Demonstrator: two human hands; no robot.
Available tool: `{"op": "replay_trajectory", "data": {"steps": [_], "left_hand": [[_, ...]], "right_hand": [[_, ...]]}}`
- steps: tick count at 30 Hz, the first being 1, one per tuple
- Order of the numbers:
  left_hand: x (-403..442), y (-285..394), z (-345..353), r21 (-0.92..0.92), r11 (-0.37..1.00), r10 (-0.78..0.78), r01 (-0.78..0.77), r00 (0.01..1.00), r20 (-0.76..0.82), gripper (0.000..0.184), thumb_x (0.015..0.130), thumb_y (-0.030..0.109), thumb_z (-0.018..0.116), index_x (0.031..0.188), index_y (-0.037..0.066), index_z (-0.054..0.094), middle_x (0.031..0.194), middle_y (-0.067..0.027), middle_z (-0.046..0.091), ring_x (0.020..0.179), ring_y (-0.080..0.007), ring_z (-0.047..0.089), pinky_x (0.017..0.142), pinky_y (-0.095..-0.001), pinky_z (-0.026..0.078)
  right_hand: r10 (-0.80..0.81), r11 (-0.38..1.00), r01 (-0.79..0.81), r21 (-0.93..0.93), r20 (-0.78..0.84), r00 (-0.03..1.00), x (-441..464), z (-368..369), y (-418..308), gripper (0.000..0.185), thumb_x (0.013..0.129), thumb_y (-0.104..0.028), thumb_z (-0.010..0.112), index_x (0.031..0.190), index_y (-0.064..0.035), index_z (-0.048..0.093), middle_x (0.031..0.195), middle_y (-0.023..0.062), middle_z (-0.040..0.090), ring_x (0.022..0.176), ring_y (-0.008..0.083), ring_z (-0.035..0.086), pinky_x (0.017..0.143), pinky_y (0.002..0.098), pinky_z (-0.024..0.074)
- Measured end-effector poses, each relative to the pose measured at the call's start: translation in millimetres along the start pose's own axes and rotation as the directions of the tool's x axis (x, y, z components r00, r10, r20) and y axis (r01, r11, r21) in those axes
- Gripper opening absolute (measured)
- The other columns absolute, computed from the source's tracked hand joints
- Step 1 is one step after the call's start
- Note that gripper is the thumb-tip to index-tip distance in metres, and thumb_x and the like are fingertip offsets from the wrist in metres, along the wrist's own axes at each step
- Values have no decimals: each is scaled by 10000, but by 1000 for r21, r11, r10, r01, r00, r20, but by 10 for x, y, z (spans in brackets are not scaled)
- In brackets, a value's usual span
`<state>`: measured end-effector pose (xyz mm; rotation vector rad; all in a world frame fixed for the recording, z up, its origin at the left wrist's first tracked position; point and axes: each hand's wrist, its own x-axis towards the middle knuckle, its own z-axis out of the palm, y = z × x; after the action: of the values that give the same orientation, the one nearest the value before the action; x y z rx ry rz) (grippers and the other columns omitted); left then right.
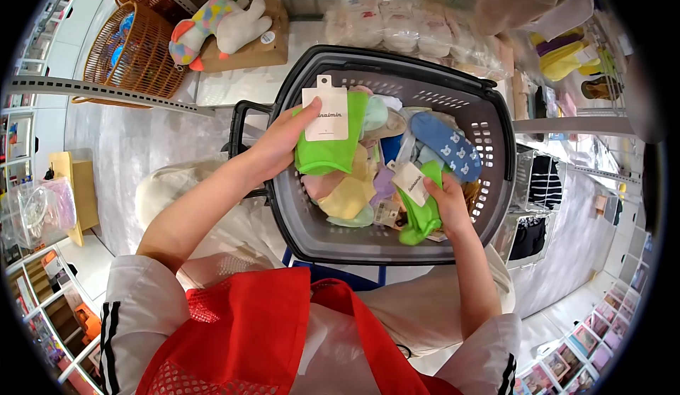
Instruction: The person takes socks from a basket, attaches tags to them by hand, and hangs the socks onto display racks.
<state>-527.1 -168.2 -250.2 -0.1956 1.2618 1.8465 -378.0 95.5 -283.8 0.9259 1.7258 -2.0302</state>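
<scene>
My left hand (pixel 280 136) is closed on a bright green pair of socks (pixel 327 155) with a white card tag, held over the left part of a grey basket (pixel 283 218). My right hand (pixel 448 200) grips a second green pair (pixel 423 218), also tagged, over the basket's lower right. Beneath both lie several socks in mixed colours, among them a yellow one (pixel 348 198) and a blue one with white animal faces (pixel 446 143). The basket's black handle (pixel 244 147) sticks out at its left side.
A wicker basket (pixel 117 62) and a plush toy (pixel 219 26) on a cardboard box (pixel 275 44) stand at the upper left. Bagged goods (pixel 397 26) line the shelf beyond the basket. Yellow socks (pixel 563 58) hang at the upper right. A metal shelf edge (pixel 581 127) runs at the right.
</scene>
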Motion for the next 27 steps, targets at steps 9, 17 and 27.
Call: {"op": "replay_trajectory", "data": {"steps": [9, 17, 27], "left_hand": [[-114, 25, -331, 17, 1000, -24, 23, 999, 45, 473, 904, 409, 420, 1167, 17, 452, 1110, -81, 548, 1017, -146, 533, 865, -287, 427], [-208, 115, -700, -196, 980, -19, 26, 999, 37, 454, 924, 378, 381, 1219, 33, 410, 1178, -76, 509, 1061, -161, 514, 889, -316, 426], [-467, 368, -885, -65, 987, 157, -149, 978, 141, 428, 926, 366, 382, 1202, 40, 413, 1155, -70, 522, 1052, -168, 517, 901, -314, 420]], "right_hand": [[23, 1000, -23, 20, 0, 1000, -132, 447, -93, 219, 895, -196, 493, 972, 1, 548, 803, 17, 590, 690, 60, 536, 616, 204, 425], [2, 999, -2, 40, 8, 1000, -87, 811, -57, 218, 895, -199, 491, 957, -2, 560, 799, 10, 591, 686, 46, 524, 604, 195, 412], [-210, 967, 213, 141, -34, 977, -69, 1030, -32, 253, 889, -182, 500, 1047, 14, 518, 909, 46, 591, 776, 99, 556, 667, 228, 446]]}}
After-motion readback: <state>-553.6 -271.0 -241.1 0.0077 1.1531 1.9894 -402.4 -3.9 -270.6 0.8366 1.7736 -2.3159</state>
